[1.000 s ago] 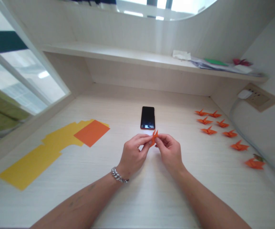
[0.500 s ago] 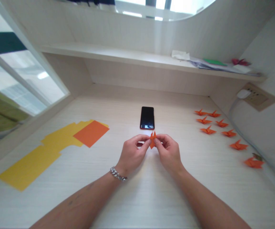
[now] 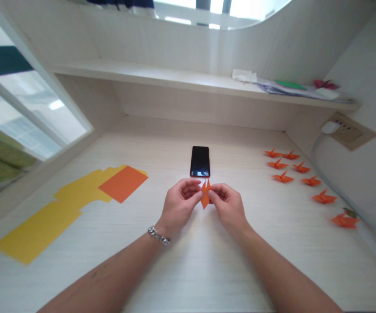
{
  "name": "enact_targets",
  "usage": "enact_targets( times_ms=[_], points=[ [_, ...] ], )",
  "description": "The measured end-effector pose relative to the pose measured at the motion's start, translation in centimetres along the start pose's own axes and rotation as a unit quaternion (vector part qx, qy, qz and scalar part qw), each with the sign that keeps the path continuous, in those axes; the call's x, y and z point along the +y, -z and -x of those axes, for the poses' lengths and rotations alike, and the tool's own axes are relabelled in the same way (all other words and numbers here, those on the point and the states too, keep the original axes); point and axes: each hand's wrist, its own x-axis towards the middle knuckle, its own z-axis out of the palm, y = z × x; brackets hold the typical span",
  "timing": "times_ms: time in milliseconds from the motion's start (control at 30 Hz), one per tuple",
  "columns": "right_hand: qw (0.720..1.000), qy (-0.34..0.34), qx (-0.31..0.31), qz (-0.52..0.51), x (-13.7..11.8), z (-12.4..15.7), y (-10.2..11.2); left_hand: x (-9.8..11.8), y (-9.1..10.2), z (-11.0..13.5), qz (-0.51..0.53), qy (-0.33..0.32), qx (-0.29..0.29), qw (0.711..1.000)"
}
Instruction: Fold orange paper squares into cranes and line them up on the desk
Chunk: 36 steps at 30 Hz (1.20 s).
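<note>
A small folded orange paper piece (image 3: pixel 205 196) is held upright just above the pale wooden desk (image 3: pixel 188 261), pinched from both sides. My left hand (image 3: pixel 178 206), with a metal bracelet at the wrist, grips its left edge with thumb and fingers. On the other edge my right hand (image 3: pixel 228 206) does the same. The piece has two points at the top and a tip at the bottom. A black phone (image 3: pixel 200 161) lies flat just beyond my hands.
Several finished orange paper cranes (image 3: pixel 300 178) sit in rows at the right. Yellow sheets (image 3: pixel 54 208) and an orange square (image 3: pixel 123 183) lie at the left. A shelf (image 3: pixel 288 87) holds papers. A wall socket with a plug and cable (image 3: pixel 331 128) is at the far right.
The orange piece has turned more upright between my fingers and both hands have shifted slightly left. Its lower tip now shows below my fingertips.
</note>
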Motion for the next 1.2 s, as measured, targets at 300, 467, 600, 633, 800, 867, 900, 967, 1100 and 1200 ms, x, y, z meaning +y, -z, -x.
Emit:
enact_targets(
  times_ms=[300,467,600,633,800,867,900,967,1100,1200],
  points=[
    [1.0,-0.004,0.007,0.024,-0.1,0.0,0.1,0.3,-0.1,0.0,-0.006,0.063,-0.061,0.996],
    [1.0,-0.015,-0.012,0.013,0.2,-0.3,0.3,0.4,0.0,-0.1,-0.041,0.055,-0.071,0.995],
    [1.0,-0.021,-0.007,0.015,0.1,-0.4,0.4,0.3,-0.1,0.1,-0.075,0.047,-0.095,0.992],
    [1.0,-0.023,-0.001,0.016,0.0,-0.4,0.4,0.3,-0.1,0.2,-0.076,0.046,-0.101,0.991],
    [0.999,-0.039,0.005,-0.006,-0.4,-0.4,0.6,0.4,-0.2,0.3,-0.058,0.054,-0.131,0.988],
    [0.998,-0.054,-0.009,-0.029,-0.5,-0.4,0.7,0.6,-0.2,0.3,-0.058,0.061,-0.132,0.988],
    [0.997,-0.06,-0.017,-0.034,-0.5,-0.4,0.8,0.7,-0.2,0.3,-0.062,0.063,-0.132,0.987],
    [0.997,-0.06,-0.023,-0.029,-0.5,-0.4,0.9,0.7,-0.2,0.3,-0.071,0.066,-0.134,0.986],
    [0.998,-0.05,-0.028,-0.011,-0.4,-0.6,1.1,0.5,-0.2,0.4,-0.086,0.06,-0.134,0.985],
    [0.996,-0.06,-0.062,-0.011,-0.4,-0.7,1.3,0.3,-0.1,0.4,-0.09,0.053,-0.134,0.985]
  ],
)
